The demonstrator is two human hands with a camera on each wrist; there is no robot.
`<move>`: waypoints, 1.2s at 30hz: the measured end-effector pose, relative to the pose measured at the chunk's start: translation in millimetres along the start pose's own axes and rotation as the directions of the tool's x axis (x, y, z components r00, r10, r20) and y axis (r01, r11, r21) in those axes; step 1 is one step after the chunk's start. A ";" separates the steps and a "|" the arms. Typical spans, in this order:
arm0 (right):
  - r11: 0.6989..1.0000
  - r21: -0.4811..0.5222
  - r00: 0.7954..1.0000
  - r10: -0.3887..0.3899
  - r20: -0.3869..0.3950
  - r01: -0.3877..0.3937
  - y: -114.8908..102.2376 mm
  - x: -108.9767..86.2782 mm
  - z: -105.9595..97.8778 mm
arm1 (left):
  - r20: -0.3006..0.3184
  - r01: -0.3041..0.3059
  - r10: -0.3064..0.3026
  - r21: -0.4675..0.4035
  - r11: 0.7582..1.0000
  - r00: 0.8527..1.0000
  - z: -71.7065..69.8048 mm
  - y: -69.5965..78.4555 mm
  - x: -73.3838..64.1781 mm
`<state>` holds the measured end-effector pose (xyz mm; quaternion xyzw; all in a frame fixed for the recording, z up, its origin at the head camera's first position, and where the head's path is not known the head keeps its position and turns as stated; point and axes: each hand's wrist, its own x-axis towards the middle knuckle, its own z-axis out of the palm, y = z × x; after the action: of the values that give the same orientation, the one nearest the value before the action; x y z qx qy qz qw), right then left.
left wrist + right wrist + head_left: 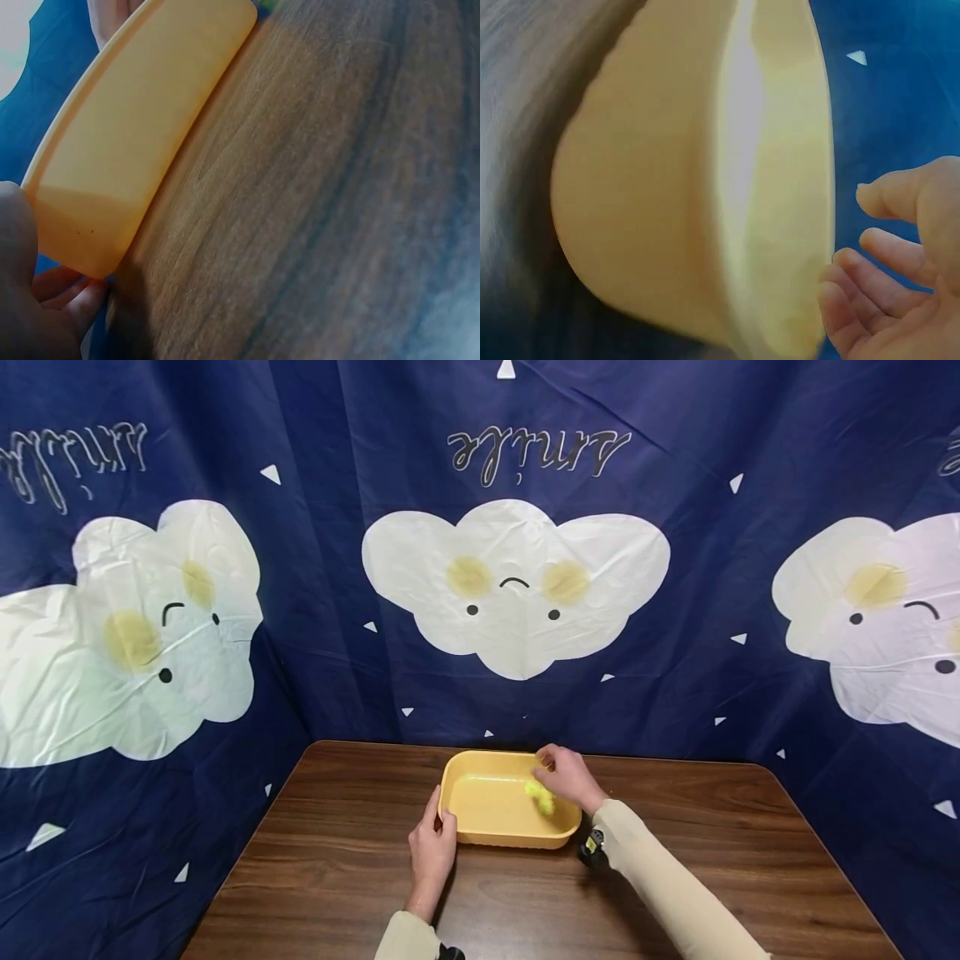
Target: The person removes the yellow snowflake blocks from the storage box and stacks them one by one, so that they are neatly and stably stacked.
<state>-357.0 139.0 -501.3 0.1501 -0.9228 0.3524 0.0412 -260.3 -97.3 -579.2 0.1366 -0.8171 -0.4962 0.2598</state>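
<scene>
A shallow yellow plastic tray (487, 839) with rounded corners stands near the back of the table. My left hand (433, 843) holds its left end, the thumb at the rim and the fingers along the outer wall; the left wrist view shows those fingers (82, 304) at the tray's lower corner. Inside, toward the right, lies a small fuzzy bright yellow-green thing (542, 797). Over the tray's right end hovers my right hand (567, 775). Its fingers are loosely bent, with a gap between thumb and fingers and nothing held, as the right wrist view shows.
The dark wood table (337, 860) ends just behind the tray, where a navy curtain (322, 610) with white clouds hangs. More curtain runs down both sides. A black wrist device (592, 847) sits at my right cuff, close to the tray's corner.
</scene>
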 end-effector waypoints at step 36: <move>0.960 -0.269 0.993 0.097 0.070 -0.075 8.3 6.4 51.0 | -0.011 -0.035 0.036 0.016 0.999 0.999 1.1 -4.8 0.3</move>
<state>-364.1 109.4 -543.6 0.1173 -0.9683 0.2202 0.0075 -261.3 -98.9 -583.8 0.1271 -0.8218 -0.4841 0.2723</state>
